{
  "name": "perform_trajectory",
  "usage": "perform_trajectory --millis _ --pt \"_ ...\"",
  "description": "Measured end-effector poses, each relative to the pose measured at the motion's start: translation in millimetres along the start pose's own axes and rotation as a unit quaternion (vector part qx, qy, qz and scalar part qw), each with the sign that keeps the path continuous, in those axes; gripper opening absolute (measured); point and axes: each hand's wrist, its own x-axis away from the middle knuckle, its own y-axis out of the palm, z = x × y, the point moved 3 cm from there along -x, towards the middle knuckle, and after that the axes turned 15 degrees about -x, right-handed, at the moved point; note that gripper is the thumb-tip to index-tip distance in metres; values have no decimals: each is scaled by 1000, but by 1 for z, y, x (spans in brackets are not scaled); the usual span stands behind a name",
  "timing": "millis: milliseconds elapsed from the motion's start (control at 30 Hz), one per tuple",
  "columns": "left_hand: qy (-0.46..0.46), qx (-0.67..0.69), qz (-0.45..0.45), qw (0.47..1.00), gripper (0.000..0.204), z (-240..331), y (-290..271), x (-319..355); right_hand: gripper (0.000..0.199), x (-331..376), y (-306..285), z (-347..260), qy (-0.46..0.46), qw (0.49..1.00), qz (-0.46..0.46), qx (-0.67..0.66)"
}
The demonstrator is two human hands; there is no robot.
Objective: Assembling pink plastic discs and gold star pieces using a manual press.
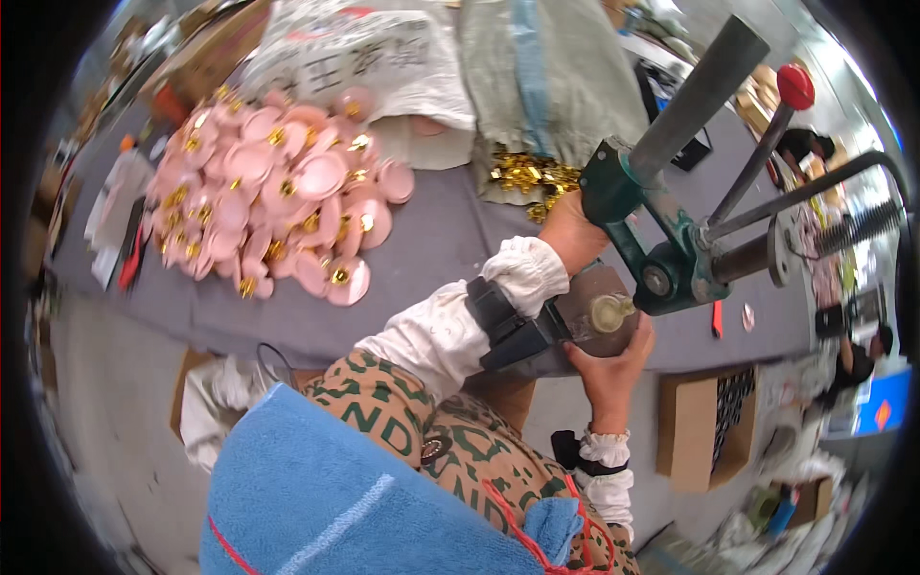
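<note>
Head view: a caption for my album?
Left hand and right fingers at a green metal lever press, beside heaped pink round discs with gold fittings.

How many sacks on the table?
2: a white sack behind the pink discs, and a grey-green sack to its right with gold pieces at its mouth. More could be hidden.

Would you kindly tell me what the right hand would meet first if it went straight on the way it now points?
Most likely the pale round piece, just ahead of the right hand, beside the green press. Depth is unclear here, so they may be touching.
</note>
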Motion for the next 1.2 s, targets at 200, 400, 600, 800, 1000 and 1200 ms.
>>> perform_trajectory --millis 200,400,600,800,1000,1200 --pt "-36 -50 124 990 18 20 -85 41 102 13 58 -30 -56 990 -100 -81" --pt "-12 -5 173 985 17 34 -142 47 102 13 96 -69 -86 986 -111 -94" --pt "-109 -117 141 977 25 17 -186 26 104 29 138 -83 -46 989 -110 -84" --pt "-73 -83 30 993 22 -10 -189 -7 107 33 148 -82 -64 990 -109 -57" --pt "-90 85 -26 992 21 -67 -203 -8 101 9 169 -89 -45 991 -119 -36" --pt "-151 27 11 988 23 -74 -427 230 90 -6 148 -76 -55 996 -65 13"
